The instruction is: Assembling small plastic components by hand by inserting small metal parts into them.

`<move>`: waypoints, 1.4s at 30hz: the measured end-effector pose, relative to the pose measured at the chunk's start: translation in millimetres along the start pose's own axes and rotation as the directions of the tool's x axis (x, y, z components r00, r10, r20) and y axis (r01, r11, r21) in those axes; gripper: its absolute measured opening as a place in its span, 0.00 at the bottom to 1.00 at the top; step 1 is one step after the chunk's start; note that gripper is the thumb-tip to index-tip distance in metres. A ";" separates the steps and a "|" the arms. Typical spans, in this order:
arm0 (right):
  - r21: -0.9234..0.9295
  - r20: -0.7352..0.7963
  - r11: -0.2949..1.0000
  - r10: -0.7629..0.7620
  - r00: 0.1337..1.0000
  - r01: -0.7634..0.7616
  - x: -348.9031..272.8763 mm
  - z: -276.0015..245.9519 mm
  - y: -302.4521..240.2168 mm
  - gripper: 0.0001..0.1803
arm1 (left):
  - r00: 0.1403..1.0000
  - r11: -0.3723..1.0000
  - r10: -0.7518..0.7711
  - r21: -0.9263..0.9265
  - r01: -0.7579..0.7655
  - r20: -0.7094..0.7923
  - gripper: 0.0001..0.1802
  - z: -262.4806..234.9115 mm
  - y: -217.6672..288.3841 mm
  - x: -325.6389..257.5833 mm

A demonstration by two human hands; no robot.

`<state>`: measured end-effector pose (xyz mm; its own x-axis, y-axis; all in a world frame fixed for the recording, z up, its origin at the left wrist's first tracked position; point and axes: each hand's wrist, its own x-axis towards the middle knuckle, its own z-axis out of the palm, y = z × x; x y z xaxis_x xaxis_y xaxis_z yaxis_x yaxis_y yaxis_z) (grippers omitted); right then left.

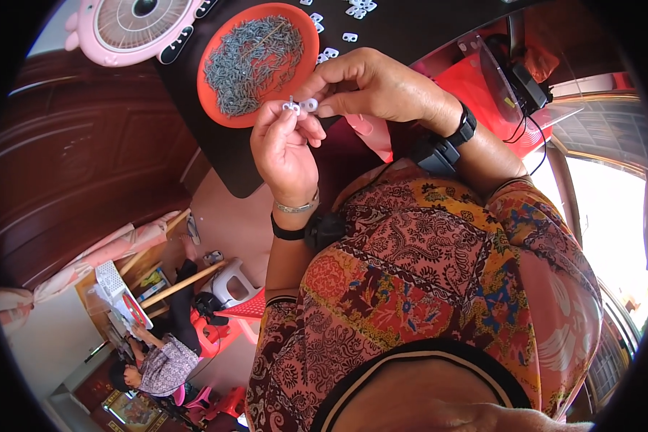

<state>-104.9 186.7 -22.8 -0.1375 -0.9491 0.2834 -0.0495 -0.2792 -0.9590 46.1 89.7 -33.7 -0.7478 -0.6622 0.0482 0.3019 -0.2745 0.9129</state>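
My left hand (286,155) is raised over the near edge of the dark table, closed in a pinch on a small white plastic piece (291,107). A thin metal screw (291,99) stands up out of it. From the right, my right hand (374,86) reaches in, thumb and forefinger pinched at a white rounded end with a hole (310,105). Whether both white parts belong to one piece, I cannot tell. Just beyond my hands sits a shallow orange-red bowl (207,86) holding a heap of grey screws (252,65).
More white two-hole pieces (349,37) lie scattered on the dark table (410,29) beyond my right hand. A pink fan (86,32) stands at the far left. Red and clear plastic containers (475,79) are at the right. Another person (169,366) sits at the lower left.
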 end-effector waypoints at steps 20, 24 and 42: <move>0.201 -0.119 0.974 0.127 0.985 -0.101 1.6 -15.1 14.1 0.10 | 0.999 0.950 -0.035 0.309 0.037 -0.013 0.07 13.6 -0.1 1.3; 0.188 -0.118 0.977 0.119 0.986 -0.096 1.3 -15.8 15.2 0.10 | 0.999 0.950 -0.035 0.311 0.034 -0.002 0.07 13.7 -0.3 1.2; 0.087 -0.114 0.988 0.133 0.984 -0.124 -1.3 -7.8 9.5 0.09 | 0.998 0.952 -0.043 0.302 0.053 -0.041 0.09 18.3 0.1 0.9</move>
<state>-112.9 186.4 -32.2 -0.2552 -0.9548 0.1521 0.0542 -0.1712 -0.9837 34.7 101.8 -26.1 -0.7355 -0.6775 -0.0076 0.0693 -0.0864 0.9938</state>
